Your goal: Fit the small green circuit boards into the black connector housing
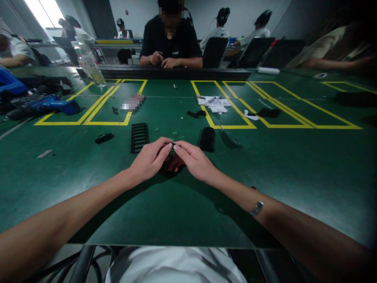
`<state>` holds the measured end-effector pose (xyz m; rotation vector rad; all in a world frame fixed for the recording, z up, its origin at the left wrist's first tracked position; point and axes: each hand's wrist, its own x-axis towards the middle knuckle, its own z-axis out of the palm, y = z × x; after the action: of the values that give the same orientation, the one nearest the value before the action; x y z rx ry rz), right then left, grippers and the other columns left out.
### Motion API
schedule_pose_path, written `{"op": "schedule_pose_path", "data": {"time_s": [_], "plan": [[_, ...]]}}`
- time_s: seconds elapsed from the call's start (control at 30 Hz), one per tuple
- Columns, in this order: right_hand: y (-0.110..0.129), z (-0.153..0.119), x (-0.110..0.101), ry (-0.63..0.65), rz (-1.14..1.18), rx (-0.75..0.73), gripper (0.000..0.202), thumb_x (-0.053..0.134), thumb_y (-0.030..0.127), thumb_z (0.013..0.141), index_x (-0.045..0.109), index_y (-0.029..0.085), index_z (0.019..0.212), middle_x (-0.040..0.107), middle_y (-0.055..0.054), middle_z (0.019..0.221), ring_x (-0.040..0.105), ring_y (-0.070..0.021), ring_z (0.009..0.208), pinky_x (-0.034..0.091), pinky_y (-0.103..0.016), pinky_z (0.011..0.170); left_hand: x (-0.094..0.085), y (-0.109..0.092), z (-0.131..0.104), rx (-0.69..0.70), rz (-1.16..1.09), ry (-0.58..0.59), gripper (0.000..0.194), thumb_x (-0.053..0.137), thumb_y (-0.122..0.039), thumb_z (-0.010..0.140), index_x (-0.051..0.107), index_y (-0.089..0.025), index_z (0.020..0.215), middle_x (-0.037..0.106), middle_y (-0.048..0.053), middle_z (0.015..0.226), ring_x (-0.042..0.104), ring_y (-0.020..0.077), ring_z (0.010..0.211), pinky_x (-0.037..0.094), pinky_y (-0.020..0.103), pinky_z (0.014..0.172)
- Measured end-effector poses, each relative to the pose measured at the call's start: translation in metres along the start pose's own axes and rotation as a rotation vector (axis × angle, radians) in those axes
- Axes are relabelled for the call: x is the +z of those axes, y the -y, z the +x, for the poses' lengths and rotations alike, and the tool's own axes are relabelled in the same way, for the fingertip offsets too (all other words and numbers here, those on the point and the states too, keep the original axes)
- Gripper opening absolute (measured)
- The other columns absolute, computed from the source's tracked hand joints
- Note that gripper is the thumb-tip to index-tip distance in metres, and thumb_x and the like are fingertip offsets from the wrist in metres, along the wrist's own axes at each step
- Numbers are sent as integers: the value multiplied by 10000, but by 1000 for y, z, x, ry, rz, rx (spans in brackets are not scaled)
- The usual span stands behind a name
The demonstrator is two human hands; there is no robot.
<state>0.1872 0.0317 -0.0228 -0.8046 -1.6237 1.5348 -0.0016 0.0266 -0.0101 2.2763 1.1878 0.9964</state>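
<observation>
My left hand (pixel 149 158) and my right hand (pixel 195 160) come together just above the table, thumbs and fingertips nearly touching. Both are curled closed around something small and dark, mostly hidden by the fingers. Just past the fingertips, several small shiny green pieces (pixel 181 137) lie on the table. A black slotted rack (pixel 139 137) lies beyond my left hand, and a second black ribbed piece (pixel 207 139) lies beyond my right hand.
The green table (pixel 88 165) carries yellow tape outlines. A small black part (pixel 104 138) lies at left; clear plastic (pixel 231 138) and crumpled white paper (pixel 214 103) at right. A bottle (pixel 93 67) and blue tools (pixel 55 105) stand farther left. Another person (pixel 171 43) sits opposite.
</observation>
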Motion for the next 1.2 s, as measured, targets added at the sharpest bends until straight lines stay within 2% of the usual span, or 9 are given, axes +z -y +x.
{"op": "schedule_pose_path", "data": {"time_s": [0.27, 0.47, 0.6, 0.8, 1.0, 1.2], "plan": [[2, -1, 1, -30, 25, -4, 303, 514, 428, 1007, 549, 206, 1210, 687, -20, 804, 693, -166, 638, 582, -295, 573, 1, -3, -1, -34, 41, 11, 376, 378, -380, 1057, 631, -150, 1214, 712, 47, 888, 634, 133, 730, 433, 252, 671], [-1, 0, 1, -46, 16, -7, 320, 520, 435, 1005, 538, 222, 1244, 668, -2, 751, 698, -175, 628, 584, -298, 562, 2, -8, -1, -51, 99, 15, 400, 351, -385, 1064, 632, -137, 923, 629, 18, 743, 548, 115, 640, 367, 258, 623], [0, -1, 1, -52, -24, -6, 341, 507, 438, 1012, 535, 226, 1277, 677, -8, 759, 690, -174, 618, 586, -302, 571, 2, -8, -1, -74, 108, 14, 408, 361, -381, 1062, 595, -141, 830, 593, 6, 706, 514, 104, 616, 350, 254, 609], [0, -2, 0, -46, -101, -33, 343, 482, 429, 1028, 549, 233, 1302, 686, -20, 795, 699, -179, 679, 590, -313, 637, 4, -6, -2, -34, 61, 23, 369, 365, -345, 1065, 557, -145, 821, 546, -5, 721, 485, 104, 648, 341, 261, 632], [-1, -2, 0, -52, -132, -74, 315, 460, 416, 1042, 555, 229, 1277, 679, -14, 810, 686, -169, 667, 574, -311, 621, 4, -6, -2, -3, 27, -8, 359, 388, -324, 1060, 532, -146, 783, 522, -10, 713, 465, 103, 656, 331, 265, 636], [2, -4, 0, -89, -269, -132, 304, 422, 403, 1058, 606, 222, 1218, 636, 2, 739, 636, -154, 628, 511, -285, 578, 5, -8, -3, 0, 1, -14, 367, 397, -328, 1058, 526, -148, 765, 510, -19, 684, 453, 95, 621, 320, 267, 618]]}}
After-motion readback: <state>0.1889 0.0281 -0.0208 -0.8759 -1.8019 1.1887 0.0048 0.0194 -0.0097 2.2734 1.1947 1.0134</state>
